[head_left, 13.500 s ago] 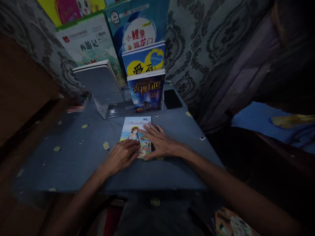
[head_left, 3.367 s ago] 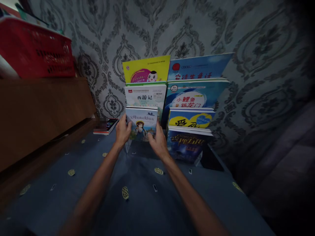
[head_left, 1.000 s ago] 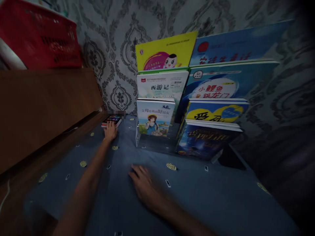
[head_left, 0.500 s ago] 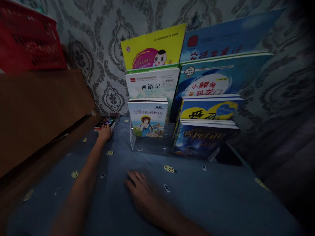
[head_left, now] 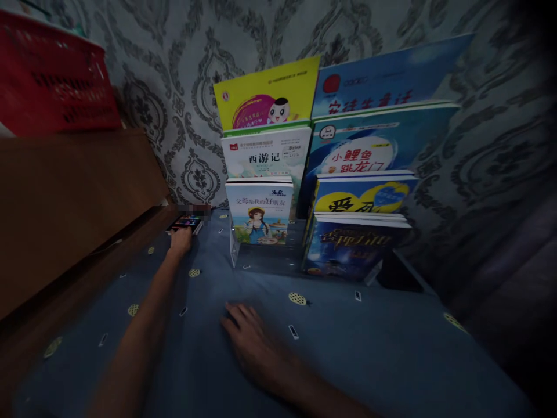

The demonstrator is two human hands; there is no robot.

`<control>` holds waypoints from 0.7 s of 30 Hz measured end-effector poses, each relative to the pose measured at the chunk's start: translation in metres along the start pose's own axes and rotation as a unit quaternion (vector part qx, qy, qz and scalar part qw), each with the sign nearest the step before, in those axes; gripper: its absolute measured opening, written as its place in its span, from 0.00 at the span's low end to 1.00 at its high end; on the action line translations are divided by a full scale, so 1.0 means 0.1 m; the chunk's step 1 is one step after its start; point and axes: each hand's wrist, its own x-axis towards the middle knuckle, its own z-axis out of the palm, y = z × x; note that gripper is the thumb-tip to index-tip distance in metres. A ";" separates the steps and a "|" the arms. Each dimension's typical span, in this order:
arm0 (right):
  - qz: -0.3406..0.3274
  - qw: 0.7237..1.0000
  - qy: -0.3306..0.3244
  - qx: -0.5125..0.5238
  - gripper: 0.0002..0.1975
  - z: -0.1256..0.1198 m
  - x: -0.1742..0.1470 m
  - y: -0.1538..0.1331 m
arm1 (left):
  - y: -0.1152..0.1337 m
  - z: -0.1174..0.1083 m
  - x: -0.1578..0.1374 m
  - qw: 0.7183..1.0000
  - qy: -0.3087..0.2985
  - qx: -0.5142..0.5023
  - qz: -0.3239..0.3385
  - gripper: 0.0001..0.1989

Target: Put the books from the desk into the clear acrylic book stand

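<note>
At the far left of the cloth, my left hand (head_left: 180, 239) is at the near edge of a dark-covered book (head_left: 187, 223) that lies flat. Its fingers look bent around that edge, though the fingertips are hard to make out. My right hand (head_left: 255, 342) rests on the blue cloth (head_left: 209, 325), open and holding nothing, with its fingers stretched out. Beyond it, a clear book stand (head_left: 272, 259) carries two columns of upright books, among them a picture-covered book (head_left: 260, 216) and a dark blue book (head_left: 348, 247).
A brown wooden box or panel (head_left: 78, 197) runs along the left side, with a red basket (head_left: 56, 87) on top. A patterned wall (head_left: 200, 168) rises behind the books. Beside the stand, a dark flat object (head_left: 398, 271) lies at the right.
My left hand has drawn slightly back, its fingers moving from the book's top to its near edge. My right hand has stayed put. The view has shifted a little.
</note>
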 end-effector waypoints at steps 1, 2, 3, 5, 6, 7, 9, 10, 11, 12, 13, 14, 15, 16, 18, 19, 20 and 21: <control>0.001 1.000 -0.002 0.000 0.21 -0.01 0.00 0.00 | 0.00 0.00 0.00 1.000 0.000 0.004 0.003 0.21; 0.002 1.000 -0.005 -0.001 0.21 -0.02 0.00 -0.01 | 0.01 -0.01 0.00 1.000 0.001 0.006 0.007 0.21; 0.005 1.000 -0.006 -0.002 0.21 -0.03 0.00 -0.01 | 0.02 -0.01 0.00 1.000 0.002 0.009 0.011 0.20; 0.009 1.000 -0.011 -0.004 0.21 -0.05 0.00 -0.02 | 0.03 -0.02 0.00 1.000 0.003 0.013 0.018 0.20; 0.010 1.000 -0.014 -0.003 0.21 -0.06 0.01 -0.02 | 0.04 -0.03 0.00 1.000 0.004 0.015 0.020 0.20; 0.009 1.000 -0.019 -0.001 0.21 -0.06 0.01 -0.03 | 0.04 -0.04 0.01 1.000 0.003 0.016 0.022 0.20; 0.008 1.000 -0.024 0.005 0.20 -0.06 0.02 -0.02 | 0.03 -0.07 0.02 1.000 -0.001 0.018 0.023 0.20; 0.008 1.000 -0.023 0.008 0.19 -0.05 0.02 -0.02 | 0.01 -0.09 0.03 1.000 -0.003 0.018 0.020 0.19; 0.009 1.000 -0.022 0.012 0.19 -0.05 0.02 -0.02 | -0.01 -0.11 0.04 1.000 -0.005 0.018 0.015 0.19; 0.010 1.000 -0.021 0.015 0.20 -0.05 0.02 -0.01 | -0.03 -0.13 0.04 1.000 -0.007 0.018 0.009 0.20; 0.011 1.000 -0.021 0.017 0.20 -0.06 0.02 -0.01 | -0.06 -0.14 0.05 1.000 -0.007 0.018 0.003 0.20; 0.010 1.000 -0.021 0.019 0.20 -0.06 0.02 -0.02 | -0.09 -0.15 0.05 1.000 -0.007 0.018 -0.004 0.20; 0.009 1.000 -0.020 0.020 0.20 -0.07 0.01 -0.02 | -0.11 -0.16 0.06 1.000 -0.007 0.018 -0.009 0.20; 0.008 1.000 -0.017 0.020 0.20 -0.08 0.01 -0.02 | -0.13 -0.17 0.05 1.000 -0.007 0.017 -0.013 0.20; 0.006 1.000 -0.006 0.020 0.20 -0.09 0.00 -0.02 | -0.16 -0.19 0.04 1.000 -0.003 0.016 -0.018 0.20; 0.005 1.000 0.000 0.020 0.19 -0.08 0.00 -0.02 | -0.16 -0.20 0.04 1.000 0.001 0.014 -0.018 0.20; 0.003 1.000 0.006 0.019 0.19 -0.08 0.00 -0.02 | -0.17 -0.21 0.02 1.000 0.007 0.013 -0.016 0.20; 0.000 1.000 0.009 0.018 0.19 -0.07 0.00 -0.02 | -0.16 -0.22 0.01 1.000 0.013 0.010 -0.011 0.20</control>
